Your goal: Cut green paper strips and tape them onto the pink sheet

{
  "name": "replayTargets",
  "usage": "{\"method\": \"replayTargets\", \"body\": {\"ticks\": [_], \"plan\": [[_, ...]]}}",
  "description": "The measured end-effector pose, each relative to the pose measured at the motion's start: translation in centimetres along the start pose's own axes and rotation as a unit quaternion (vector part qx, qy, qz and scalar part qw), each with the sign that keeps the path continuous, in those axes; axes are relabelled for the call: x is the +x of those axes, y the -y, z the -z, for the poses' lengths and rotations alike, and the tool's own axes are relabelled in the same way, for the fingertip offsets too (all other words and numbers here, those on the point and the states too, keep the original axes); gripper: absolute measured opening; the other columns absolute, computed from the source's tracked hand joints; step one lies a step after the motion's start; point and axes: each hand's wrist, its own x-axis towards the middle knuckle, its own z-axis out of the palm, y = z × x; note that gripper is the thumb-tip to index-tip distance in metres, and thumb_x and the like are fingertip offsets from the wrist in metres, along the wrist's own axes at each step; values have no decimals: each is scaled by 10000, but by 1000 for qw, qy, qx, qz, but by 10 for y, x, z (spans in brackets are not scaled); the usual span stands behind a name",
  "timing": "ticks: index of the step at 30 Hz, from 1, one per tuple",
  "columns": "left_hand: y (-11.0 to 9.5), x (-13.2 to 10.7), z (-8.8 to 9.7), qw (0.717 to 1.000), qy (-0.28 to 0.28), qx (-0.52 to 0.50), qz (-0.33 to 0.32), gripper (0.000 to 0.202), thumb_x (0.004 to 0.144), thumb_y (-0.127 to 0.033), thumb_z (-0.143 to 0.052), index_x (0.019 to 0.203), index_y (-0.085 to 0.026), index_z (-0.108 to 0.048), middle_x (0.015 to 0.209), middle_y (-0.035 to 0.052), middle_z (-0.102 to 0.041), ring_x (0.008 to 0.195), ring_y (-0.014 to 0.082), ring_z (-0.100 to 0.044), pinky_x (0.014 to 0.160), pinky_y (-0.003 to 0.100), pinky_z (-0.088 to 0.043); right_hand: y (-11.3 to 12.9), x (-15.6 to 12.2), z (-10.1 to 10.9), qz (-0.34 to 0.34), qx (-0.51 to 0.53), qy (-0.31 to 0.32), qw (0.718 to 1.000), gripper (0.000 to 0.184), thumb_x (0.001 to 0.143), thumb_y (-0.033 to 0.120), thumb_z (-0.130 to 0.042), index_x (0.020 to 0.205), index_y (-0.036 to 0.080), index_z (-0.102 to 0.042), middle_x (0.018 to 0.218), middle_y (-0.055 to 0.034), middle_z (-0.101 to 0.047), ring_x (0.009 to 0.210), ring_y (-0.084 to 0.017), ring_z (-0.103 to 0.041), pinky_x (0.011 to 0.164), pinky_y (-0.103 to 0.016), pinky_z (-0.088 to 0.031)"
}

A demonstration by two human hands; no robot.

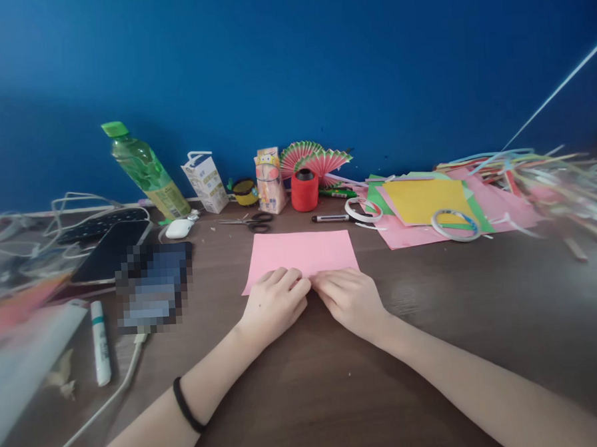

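Observation:
A sheet of pink paper (302, 251) lies flat on the dark wooden table, its near edge under my fingers. My left hand (278, 296) is closed on the near edge, left of the middle, with the fingers curled. Close beside it, my right hand (351, 301) grips the same edge, fingertips pressed together. The hands almost meet at the middle of the edge, and they hide most of it. Beyond the paper lie black-handled scissors (254, 222) and a black and white pen (332, 218).
On the left are a blurred-out phone (159, 284) with a white cable, a marker (100, 344) and a tilted green bottle (148, 168). A drink carton (206, 181) and red container (305, 191) stand behind. Coloured papers (427, 200) and tape rolls (364, 210) lie right.

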Motion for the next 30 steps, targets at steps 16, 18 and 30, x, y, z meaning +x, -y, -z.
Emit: {"method": "replayTargets", "body": {"ticks": [16,18,30], "plan": [[48,-16,9,980,-10,134,145,138,752,-96,-446,664,-192,-494,640,26,-567,619,179,-522,541,288,-384,-36,-5,3,-93,-46,-42,994,247,841,138,-464,822,198,-703,830,-30,-725,789,-163,-668,727,-281,-477],[51,-15,10,971,-44,145,187,130,772,-108,-440,684,-185,-498,644,34,-578,618,186,-531,555,296,-401,-38,-5,1,-92,-39,-34,994,251,840,134,-462,826,203,-703,827,-23,-724,786,-161,-666,731,-281,-474],[0,-2,5,999,-16,8,-27,178,860,-117,-424,834,-158,-596,741,16,-647,667,129,-578,606,257,-425,-10,1,3,-1,10,0,1000,216,840,139,-459,871,179,-669,874,-37,-713,846,-160,-637,779,-288,-445]]}}
